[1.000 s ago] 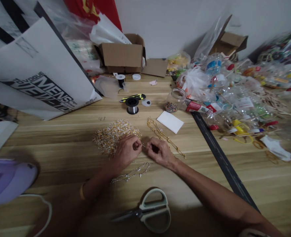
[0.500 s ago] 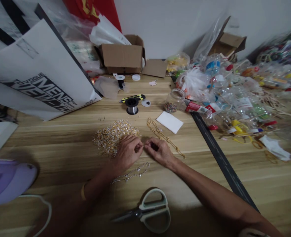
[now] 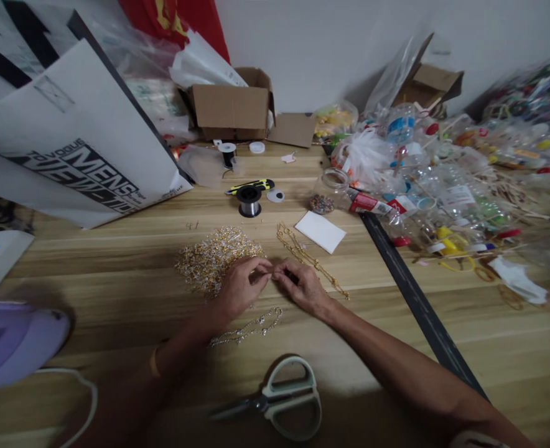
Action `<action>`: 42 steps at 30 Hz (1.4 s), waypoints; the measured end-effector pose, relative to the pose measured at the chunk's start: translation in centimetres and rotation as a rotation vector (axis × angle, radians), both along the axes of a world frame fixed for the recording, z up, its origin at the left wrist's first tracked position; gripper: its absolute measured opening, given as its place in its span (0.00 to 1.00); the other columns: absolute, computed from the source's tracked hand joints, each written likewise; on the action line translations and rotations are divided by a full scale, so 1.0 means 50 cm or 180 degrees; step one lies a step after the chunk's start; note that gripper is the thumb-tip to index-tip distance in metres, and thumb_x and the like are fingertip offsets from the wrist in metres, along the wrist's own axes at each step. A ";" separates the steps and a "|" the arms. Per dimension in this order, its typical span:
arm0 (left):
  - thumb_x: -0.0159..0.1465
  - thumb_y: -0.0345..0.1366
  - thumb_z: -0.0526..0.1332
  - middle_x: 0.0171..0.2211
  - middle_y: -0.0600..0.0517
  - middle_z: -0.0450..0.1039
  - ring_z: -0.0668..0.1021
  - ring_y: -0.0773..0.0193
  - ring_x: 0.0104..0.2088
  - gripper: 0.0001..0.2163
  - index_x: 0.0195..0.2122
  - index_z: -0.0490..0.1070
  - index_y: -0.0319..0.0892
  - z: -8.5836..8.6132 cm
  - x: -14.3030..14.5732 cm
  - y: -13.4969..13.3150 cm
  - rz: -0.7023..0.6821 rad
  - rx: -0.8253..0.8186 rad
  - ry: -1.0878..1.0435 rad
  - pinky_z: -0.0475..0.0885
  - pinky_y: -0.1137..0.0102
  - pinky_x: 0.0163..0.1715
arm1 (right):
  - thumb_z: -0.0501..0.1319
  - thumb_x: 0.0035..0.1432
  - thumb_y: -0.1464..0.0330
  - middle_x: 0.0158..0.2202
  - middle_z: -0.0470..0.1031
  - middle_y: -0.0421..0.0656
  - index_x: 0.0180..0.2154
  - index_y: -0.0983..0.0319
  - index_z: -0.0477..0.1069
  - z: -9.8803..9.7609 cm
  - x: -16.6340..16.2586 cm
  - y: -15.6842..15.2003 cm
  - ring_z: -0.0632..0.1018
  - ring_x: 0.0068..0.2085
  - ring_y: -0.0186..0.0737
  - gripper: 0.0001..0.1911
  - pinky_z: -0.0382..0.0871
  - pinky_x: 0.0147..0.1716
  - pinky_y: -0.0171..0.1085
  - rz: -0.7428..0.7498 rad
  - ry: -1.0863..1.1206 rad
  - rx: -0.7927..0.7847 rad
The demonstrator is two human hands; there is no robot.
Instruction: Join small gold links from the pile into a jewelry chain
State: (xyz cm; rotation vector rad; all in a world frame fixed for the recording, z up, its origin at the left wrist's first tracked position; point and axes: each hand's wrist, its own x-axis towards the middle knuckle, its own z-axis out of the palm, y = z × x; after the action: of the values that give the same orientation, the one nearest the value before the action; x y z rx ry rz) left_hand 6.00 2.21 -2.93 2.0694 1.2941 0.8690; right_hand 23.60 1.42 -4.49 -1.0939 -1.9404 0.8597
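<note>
My left hand (image 3: pixel 243 286) is pinched at the right edge of a pile of small gold and clear beads (image 3: pixel 212 252). My right hand (image 3: pixel 303 285) is also closed in a pinch, its fingertips meeting those of the left. Whatever lies between the fingertips is too small to make out. Beside my right hand a gold chain (image 3: pixel 310 255) lies stretched on the wood. A silver beaded chain (image 3: pixel 251 328) lies in a loop just below my left hand. Nearer to me rest scissors (image 3: pixel 293 398) with pale handles, blades pointing left.
Beyond the hands stand a wire spool (image 3: pixel 249 202), a yellow and black cutter (image 3: pixel 251 186), a white pad (image 3: pixel 320 231) and a jar of beads (image 3: pixel 328 190). Plastic bottles (image 3: pixel 456 193) crowd the right. A paper bag (image 3: pixel 79 137) and a purple iron (image 3: pixel 18 342) are on the left.
The fingers of my left hand have uncurled somewhat and stretched toward the right hand. My right fingers have shifted slightly. The things on the table lie as before.
</note>
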 end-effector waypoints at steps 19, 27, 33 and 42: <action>0.60 0.29 0.57 0.30 0.50 0.75 0.75 0.62 0.34 0.06 0.30 0.73 0.41 0.004 -0.013 0.010 -0.0234 -0.0014 0.0308 0.68 0.68 0.37 | 0.54 0.61 0.68 0.28 0.70 0.41 0.33 0.63 0.68 0.002 0.002 -0.002 0.70 0.29 0.35 0.07 0.63 0.30 0.33 0.0052 0.0014 -0.0035; 0.65 0.33 0.51 0.31 0.50 0.73 0.73 0.62 0.35 0.12 0.32 0.74 0.41 0.008 -0.019 0.012 -0.0443 0.0033 0.0275 0.66 0.68 0.38 | 0.54 0.61 0.67 0.27 0.68 0.41 0.32 0.63 0.68 0.001 0.002 -0.001 0.69 0.28 0.34 0.08 0.62 0.30 0.32 0.0037 0.0112 -0.0104; 0.64 0.34 0.54 0.30 0.50 0.71 0.70 0.62 0.36 0.10 0.30 0.72 0.41 0.011 -0.021 0.010 -0.0588 0.0144 0.0505 0.64 0.67 0.40 | 0.55 0.61 0.67 0.26 0.68 0.40 0.32 0.63 0.68 0.004 0.001 -0.002 0.69 0.28 0.34 0.08 0.62 0.29 0.32 0.0033 0.0176 -0.0109; 0.63 0.33 0.54 0.28 0.51 0.70 0.71 0.63 0.33 0.08 0.27 0.69 0.40 0.005 -0.017 0.011 -0.0465 0.0038 0.0362 0.64 0.69 0.37 | 0.54 0.61 0.67 0.26 0.67 0.40 0.32 0.63 0.68 0.004 0.001 -0.001 0.68 0.28 0.33 0.08 0.62 0.28 0.32 0.0093 0.0202 -0.0119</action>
State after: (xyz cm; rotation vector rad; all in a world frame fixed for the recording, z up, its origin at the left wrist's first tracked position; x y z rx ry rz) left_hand 5.16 2.75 -2.67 2.2194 1.1797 0.7052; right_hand 23.63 1.37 -4.30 -1.0498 -1.8991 0.9391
